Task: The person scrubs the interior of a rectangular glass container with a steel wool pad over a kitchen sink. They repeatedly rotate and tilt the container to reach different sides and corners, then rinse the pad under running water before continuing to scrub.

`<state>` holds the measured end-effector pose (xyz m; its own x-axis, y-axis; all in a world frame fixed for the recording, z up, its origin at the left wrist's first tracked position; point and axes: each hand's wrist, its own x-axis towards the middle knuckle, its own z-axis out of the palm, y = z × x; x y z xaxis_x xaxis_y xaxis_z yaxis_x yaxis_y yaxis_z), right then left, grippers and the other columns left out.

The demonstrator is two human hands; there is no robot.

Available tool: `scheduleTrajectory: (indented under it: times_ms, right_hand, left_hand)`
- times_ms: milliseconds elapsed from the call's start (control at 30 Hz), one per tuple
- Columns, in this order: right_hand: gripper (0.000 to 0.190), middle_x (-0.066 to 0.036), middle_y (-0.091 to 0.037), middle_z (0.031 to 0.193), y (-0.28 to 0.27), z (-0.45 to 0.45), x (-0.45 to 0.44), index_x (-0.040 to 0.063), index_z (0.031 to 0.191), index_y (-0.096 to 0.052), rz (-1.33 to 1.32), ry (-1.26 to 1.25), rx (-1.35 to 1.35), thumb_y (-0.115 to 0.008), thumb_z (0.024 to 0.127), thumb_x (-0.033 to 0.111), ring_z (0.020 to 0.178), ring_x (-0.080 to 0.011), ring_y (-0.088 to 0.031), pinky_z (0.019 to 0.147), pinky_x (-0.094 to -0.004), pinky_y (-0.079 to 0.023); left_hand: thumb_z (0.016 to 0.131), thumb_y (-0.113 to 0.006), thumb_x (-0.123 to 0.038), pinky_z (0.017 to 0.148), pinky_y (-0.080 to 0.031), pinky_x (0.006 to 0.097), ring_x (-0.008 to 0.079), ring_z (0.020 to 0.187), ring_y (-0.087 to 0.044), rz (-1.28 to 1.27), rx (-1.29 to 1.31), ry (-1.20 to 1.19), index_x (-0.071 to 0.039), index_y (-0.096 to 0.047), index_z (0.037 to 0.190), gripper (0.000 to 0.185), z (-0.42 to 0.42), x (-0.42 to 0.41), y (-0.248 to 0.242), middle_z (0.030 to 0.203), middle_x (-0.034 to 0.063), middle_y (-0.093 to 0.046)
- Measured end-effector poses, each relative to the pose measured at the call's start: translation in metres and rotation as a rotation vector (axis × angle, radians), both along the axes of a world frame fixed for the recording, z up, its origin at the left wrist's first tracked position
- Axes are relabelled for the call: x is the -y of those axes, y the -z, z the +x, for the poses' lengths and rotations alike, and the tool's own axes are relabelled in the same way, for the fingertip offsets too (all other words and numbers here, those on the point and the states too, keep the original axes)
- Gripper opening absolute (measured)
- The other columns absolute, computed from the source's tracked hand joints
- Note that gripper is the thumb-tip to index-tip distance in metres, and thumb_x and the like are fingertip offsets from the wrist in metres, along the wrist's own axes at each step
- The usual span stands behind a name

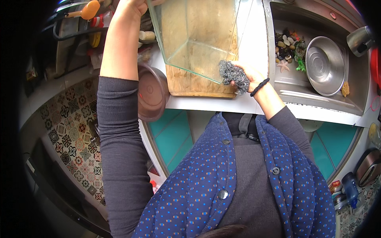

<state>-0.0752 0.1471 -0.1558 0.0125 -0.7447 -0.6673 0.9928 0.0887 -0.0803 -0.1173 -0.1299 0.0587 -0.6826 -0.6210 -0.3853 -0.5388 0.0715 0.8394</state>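
Observation:
A clear glass tank (205,56) stands tilted to my view on a wooden board (202,86). At the top rim of the view my left hand (139,6) grips the tank's left edge; part of that hand is cut off. My right hand (251,74), with a black hair tie at the wrist, is closed around a steel wool scourer (235,77). The scourer touches the tank's near right corner. Through the glass the board's wood grain shows.
Right of the board, a steel sink (315,102) holds a metal bowl (323,67), dark and pale pebbles (284,44), a starfish (282,66) and a green plastic plant (300,65). A translucent plastic basin (151,92) sits at the counter's left edge. A metal cup (360,41) stands beyond the sink.

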Motion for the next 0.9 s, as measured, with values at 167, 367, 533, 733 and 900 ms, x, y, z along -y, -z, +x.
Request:
scheduleTrajectory:
  times_ms: [167,367,533,733,900]
  right_hand:
    - [0.028,-0.011,-0.066,0.085,0.01,-0.007,0.002,0.001,0.11,-0.06,-0.033,-0.007,0.022,-0.049,0.095,0.022,0.054,-0.0204,-0.061,0.041,-0.0288,-0.054]
    - [0.032,-0.011,-0.067,0.089,0.016,-0.012,0.001,0.002,0.114,-0.059,-0.141,0.026,0.185,-0.045,0.096,0.024,0.056,-0.0214,-0.061,0.041,-0.0295,-0.054]
    - [0.029,-0.01,-0.065,0.083,0.015,-0.013,0.001,0.006,0.11,-0.059,-0.162,0.049,0.25,-0.043,0.097,0.027,0.049,-0.0211,-0.059,0.039,-0.0298,-0.051]
    - [0.03,-0.011,-0.061,0.078,0.006,-0.011,-0.002,0.009,0.111,-0.057,-0.164,0.054,0.299,-0.039,0.099,0.029,0.048,-0.0207,-0.057,0.035,-0.028,-0.042]
    - [0.029,-0.013,-0.061,0.081,-0.003,-0.008,-0.003,0.009,0.109,-0.056,-0.143,0.003,0.317,-0.036,0.1,0.028,0.049,-0.0208,-0.056,0.036,-0.0282,-0.043]
  left_hand:
    - [0.082,-0.064,-0.035,0.071,-0.049,0.0349,0.0176,0.076,-0.059,0.007,0.032,0.138,-0.011,-0.067,0.106,0.034,-0.02,0.022,0.012,0.089,0.0038,-0.064]
    - [0.085,-0.059,-0.029,0.07,-0.051,0.0388,0.0193,0.077,-0.062,-0.057,0.183,0.19,-0.009,-0.069,0.103,0.029,-0.059,0.045,0.028,0.086,0.0074,-0.066]
    - [0.089,-0.055,-0.031,0.077,-0.052,0.0385,0.0191,0.087,-0.063,-0.164,0.341,0.269,-0.008,-0.065,0.111,0.033,-0.077,0.053,0.047,0.098,0.007,-0.067]
    - [0.094,-0.051,-0.033,0.086,-0.053,0.0382,0.019,0.099,-0.064,-0.202,0.431,0.271,-0.008,-0.061,0.122,0.039,-0.08,0.058,0.059,0.112,0.0065,-0.068]
    - [0.093,-0.048,-0.04,0.075,-0.055,0.0368,0.016,0.084,-0.065,-0.199,0.384,0.203,-0.013,-0.065,0.11,0.037,-0.069,0.062,0.074,0.101,-0.0011,-0.07]
